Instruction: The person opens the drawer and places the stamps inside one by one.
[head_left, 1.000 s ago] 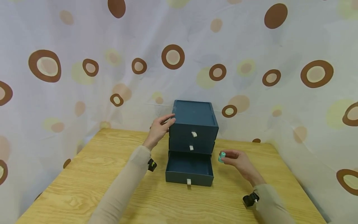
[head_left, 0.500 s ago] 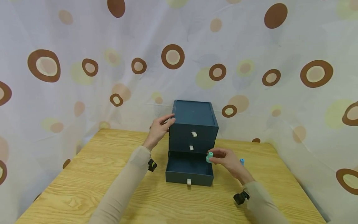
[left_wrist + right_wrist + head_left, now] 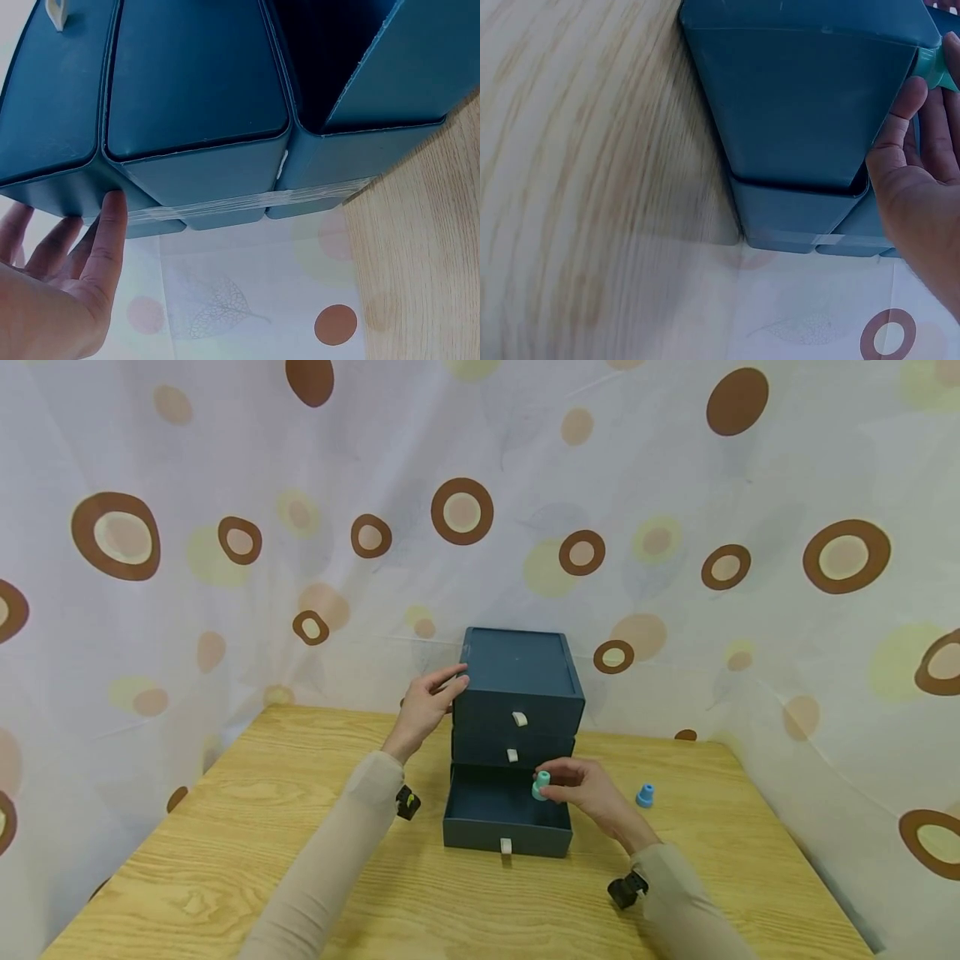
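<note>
A dark blue drawer cabinet stands on the table, its bottom drawer pulled out. My left hand rests its fairly straight fingers against the cabinet's upper left side; the left wrist view shows those fingers by the outer wall. Over the right part of the open drawer, my right hand pinches a small teal stepped piece, narrow at the top and wide at the base. In the right wrist view the teal piece shows partly between thumb and fingers, beside the drawer wall.
A similar blue stepped piece stands on the wooden table, right of the cabinet. The two upper drawers have white pull tabs and look closed. A patterned cloth hangs behind the table.
My right hand has moved left with the teal piece, from beside the cabinet to over the open drawer. The blue piece has come into view behind it. The left hand stays put.
</note>
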A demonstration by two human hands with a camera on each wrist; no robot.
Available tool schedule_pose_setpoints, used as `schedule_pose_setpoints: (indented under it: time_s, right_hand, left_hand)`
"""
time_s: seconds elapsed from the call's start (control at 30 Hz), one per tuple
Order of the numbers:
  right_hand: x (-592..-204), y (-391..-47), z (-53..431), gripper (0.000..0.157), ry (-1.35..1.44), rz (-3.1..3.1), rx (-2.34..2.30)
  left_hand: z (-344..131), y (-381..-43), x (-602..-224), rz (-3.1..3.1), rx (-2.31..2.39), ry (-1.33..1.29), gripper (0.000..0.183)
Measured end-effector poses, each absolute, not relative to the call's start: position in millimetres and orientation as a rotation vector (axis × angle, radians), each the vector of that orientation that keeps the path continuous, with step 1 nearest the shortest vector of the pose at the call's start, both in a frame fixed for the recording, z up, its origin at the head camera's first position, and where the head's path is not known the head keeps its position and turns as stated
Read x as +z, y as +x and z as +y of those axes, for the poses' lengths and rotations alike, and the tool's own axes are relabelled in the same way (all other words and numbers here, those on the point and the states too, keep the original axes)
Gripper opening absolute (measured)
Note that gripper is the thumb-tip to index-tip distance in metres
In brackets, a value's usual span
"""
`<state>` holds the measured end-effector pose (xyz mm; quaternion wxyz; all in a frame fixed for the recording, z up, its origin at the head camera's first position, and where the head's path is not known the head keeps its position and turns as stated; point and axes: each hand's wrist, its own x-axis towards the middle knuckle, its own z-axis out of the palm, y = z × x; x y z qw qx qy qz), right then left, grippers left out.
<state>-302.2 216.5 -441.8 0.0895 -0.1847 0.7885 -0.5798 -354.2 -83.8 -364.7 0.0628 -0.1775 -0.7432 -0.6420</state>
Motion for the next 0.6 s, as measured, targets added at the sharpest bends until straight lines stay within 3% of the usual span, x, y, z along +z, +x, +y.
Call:
schedule_pose_setpoints:
  time_s: [0.6]
  right_hand:
    - [-438.6, -301.9, 210.6, 0.039, -0.537, 2.328, -1.727]
  left_hand:
    - [-83.3, -352.3, -362.2, -2.258, -1.936, -0.524, 0.044]
